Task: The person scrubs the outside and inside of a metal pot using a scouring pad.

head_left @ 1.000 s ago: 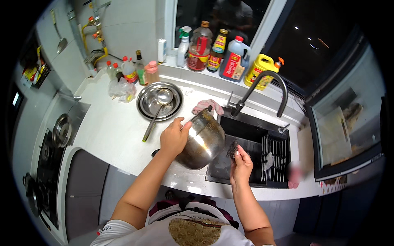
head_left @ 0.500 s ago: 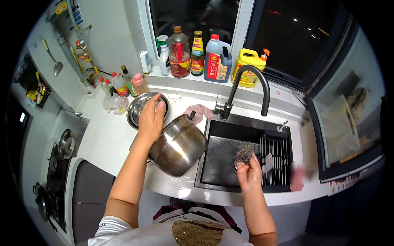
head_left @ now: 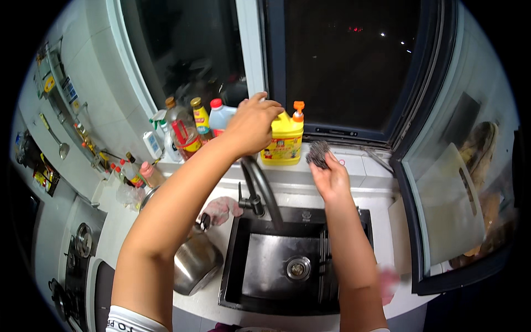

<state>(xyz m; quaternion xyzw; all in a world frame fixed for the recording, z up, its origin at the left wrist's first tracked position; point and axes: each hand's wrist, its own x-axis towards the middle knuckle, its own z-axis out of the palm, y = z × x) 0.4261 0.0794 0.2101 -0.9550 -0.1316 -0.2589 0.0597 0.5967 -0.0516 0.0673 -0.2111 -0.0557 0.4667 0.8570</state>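
Note:
My left hand (head_left: 250, 126) is stretched over the sink to the window ledge, fingers extended and apart, at the handle side of a yellow jug (head_left: 285, 141) with an orange pump top. It covers part of that jug and of a blue jug (head_left: 221, 117) with a red cap; whether it touches either I cannot tell. My right hand (head_left: 331, 176) is closed around a grey steel wool scourer (head_left: 317, 155), raised in front of the ledge to the right of the yellow jug. A steel pot (head_left: 196, 265) lies tilted left of the sink, partly behind my left arm.
Below my hands is a black sink (head_left: 265, 304) with a rack on its right side. The dark faucet (head_left: 264, 191) rises behind it. A pink cloth (head_left: 222, 210) lies beside the faucet. Bottles (head_left: 185, 135) line the ledge, and an open window pane (head_left: 437, 205) stands at the right.
Both hands have moved up and away from the counter to the window ledge, the right still with the scourer. The view has tilted up and shifted right.

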